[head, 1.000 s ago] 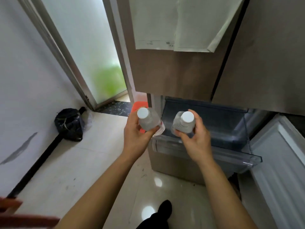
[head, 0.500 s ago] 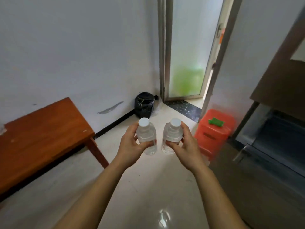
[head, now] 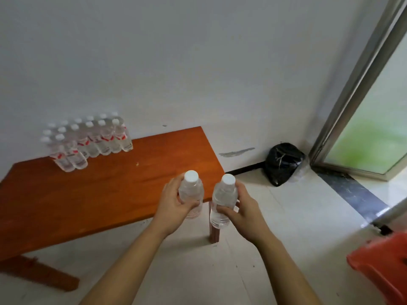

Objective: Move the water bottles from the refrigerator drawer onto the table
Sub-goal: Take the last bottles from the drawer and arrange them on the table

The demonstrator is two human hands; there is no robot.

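Observation:
I hold two clear water bottles with white caps, both upright. My left hand (head: 174, 205) grips the left bottle (head: 190, 190), which hangs over the near right corner of the brown wooden table (head: 99, 194). My right hand (head: 242, 211) grips the right bottle (head: 224, 194), just off the table's right edge, above the floor. Several more bottles (head: 92, 139) with red labels stand in rows at the table's back left, against the wall. The refrigerator is out of view.
A black plastic bag (head: 283, 162) lies in the corner by the glass door (head: 374, 133). An orange plastic stool (head: 383, 263) stands at the lower right. The table leg (head: 214, 232) is right below my right hand. White tiled floor lies between.
I have turned left from the refrigerator drawer towards the table, carrying both bottles. The refrigerator has left the view and the table with its rows of bottles has come in.

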